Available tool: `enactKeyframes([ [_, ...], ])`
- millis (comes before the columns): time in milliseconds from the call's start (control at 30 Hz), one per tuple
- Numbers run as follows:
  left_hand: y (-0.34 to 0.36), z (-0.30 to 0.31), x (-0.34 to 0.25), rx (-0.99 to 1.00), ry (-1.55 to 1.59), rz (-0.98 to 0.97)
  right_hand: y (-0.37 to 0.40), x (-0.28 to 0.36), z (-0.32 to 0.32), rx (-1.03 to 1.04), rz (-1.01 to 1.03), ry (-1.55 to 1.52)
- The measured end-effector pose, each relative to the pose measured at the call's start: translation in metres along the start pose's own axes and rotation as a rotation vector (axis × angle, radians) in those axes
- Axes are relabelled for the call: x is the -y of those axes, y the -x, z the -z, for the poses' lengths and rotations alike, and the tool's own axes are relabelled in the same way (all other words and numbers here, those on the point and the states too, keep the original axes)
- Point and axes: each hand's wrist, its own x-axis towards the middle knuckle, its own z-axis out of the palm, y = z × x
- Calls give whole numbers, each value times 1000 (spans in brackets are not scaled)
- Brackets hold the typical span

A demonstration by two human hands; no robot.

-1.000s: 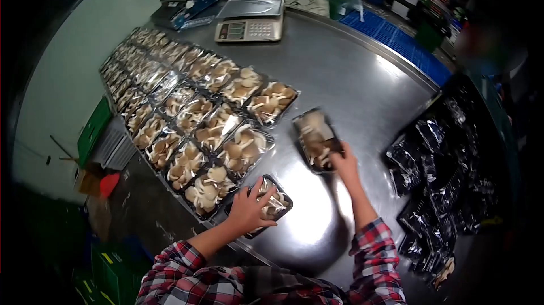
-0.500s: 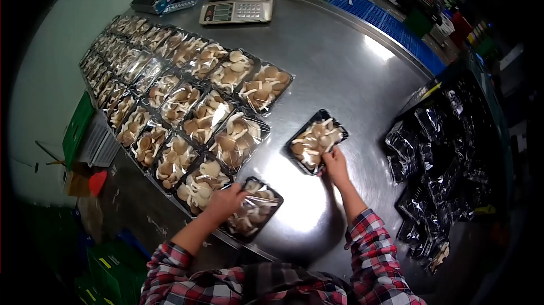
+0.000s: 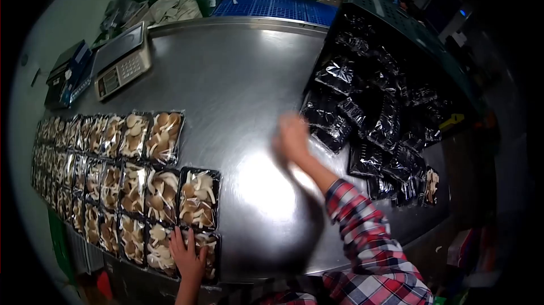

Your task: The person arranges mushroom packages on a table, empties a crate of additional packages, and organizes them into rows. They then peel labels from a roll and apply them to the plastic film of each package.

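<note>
**One head camera, looking steeply down**

The single view comes from the person's head, above the near edge of the steel tabletop [image 3: 238,78], facing forward and steeply down. A wide lens bends the scene's edges and darkens the corners. The left hand [image 3: 188,257] lies at the bottom edge, closest to the lens; the right hand [image 3: 293,138], blurred, is near the centre. Trays [image 3: 198,197] fill the left side, a crate [image 3: 396,17] of black bags [image 3: 385,106] the right, and a scale [image 3: 122,61] sits far off at upper left.

brushed steel table [image 3: 238,78], glossy film on mushroom trays [image 3: 197,198], shiny black plastic bags [image 3: 385,123].
</note>
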Motion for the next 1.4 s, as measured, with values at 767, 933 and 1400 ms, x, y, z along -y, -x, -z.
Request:
enactKeyframes([
  [767,-246,-33,-142,127,-76,-570,-91,-193,104,-65,-966,-636],
  [933,-286,-21,-128,94,-29,-234,-93,-174,123,-229,-877,-1305],
  [1400,-200,-5,-67,40,295,-369,198,-30,67,450,11,-589],
])
